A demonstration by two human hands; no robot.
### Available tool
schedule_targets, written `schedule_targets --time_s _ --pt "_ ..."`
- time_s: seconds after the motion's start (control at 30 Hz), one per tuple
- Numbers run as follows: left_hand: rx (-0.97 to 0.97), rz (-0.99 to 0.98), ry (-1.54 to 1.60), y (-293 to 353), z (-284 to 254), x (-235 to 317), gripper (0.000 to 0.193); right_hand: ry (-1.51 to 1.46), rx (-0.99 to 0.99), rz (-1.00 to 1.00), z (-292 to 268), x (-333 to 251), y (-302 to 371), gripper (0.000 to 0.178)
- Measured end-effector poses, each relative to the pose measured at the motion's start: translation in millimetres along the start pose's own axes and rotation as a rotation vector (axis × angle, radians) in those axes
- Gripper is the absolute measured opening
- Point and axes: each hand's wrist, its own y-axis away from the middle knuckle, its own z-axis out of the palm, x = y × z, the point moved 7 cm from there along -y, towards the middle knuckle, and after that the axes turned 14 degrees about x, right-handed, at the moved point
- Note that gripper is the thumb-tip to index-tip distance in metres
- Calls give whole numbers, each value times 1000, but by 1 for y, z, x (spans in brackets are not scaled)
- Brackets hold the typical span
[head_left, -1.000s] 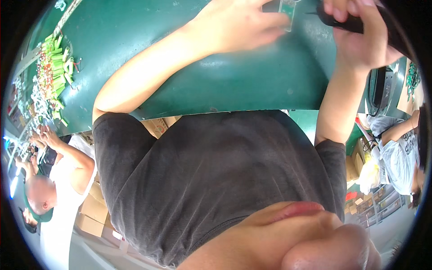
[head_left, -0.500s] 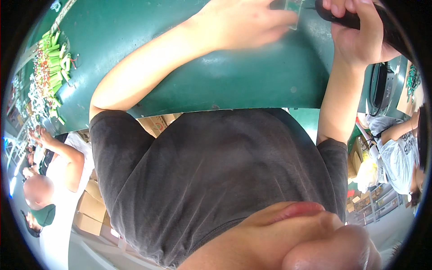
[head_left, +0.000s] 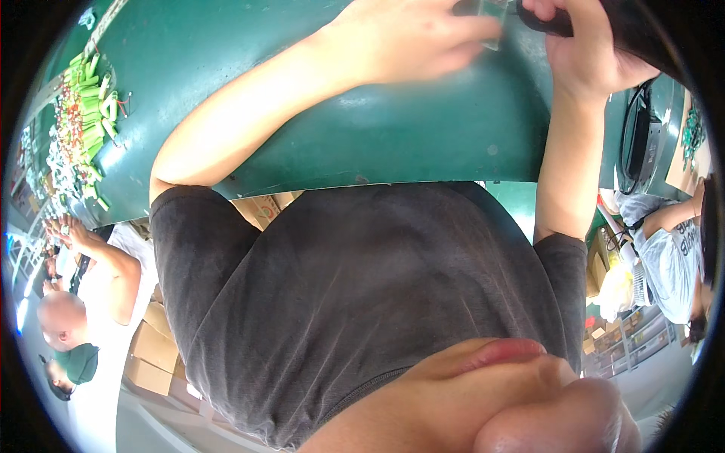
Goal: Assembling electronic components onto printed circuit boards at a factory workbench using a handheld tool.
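At the top middle, my left hand (head_left: 411, 41) reaches over the green table, its fingers bent around a small, clear, flat piece (head_left: 495, 24). The piece is cut off by the top edge, and the fingertips are partly blurred. To the right, my right hand (head_left: 589, 57) is closed around a thick black handheld tool (head_left: 642, 30) with a rounded end pointing left toward the clear piece. Much of this tool lies outside the picture, and its exact kind cannot be told.
The green table (head_left: 453, 136) runs across the front of me. Many green-wrapped parts with wires (head_left: 91, 113) lie at the left. A black device with a cable (head_left: 642, 143) sits at the right. Co-workers are on both sides, with cardboard boxes (head_left: 151, 355) behind.
My right hand and the black tool have shifted a little left and upward, nearer the clear piece. My left hand has stayed almost in place. The co-worker at left moved slightly.
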Motion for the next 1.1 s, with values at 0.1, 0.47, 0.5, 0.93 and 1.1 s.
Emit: schedule_targets --time_s 0.1,0.47,0.5,0.93,1.1 --pt "4 6 1 -1 0 1 24 -126 -114 -86 5 -13 -8 54" --pt "20 -9 75 -3 -3 0 24 -43 -62 45 -1 -25 -18 51" --pt "-16 -49 91 -5 -4 -1 24 -55 -89 38 -1 -23 -17 51" --pt "-35 -59 128 -1 1 -3 26 -143 -110 -50 4 -5 -1 54" --pt "-10 -30 114 3 2 -5 27 -125 -102 -36 9 -4 0 52"
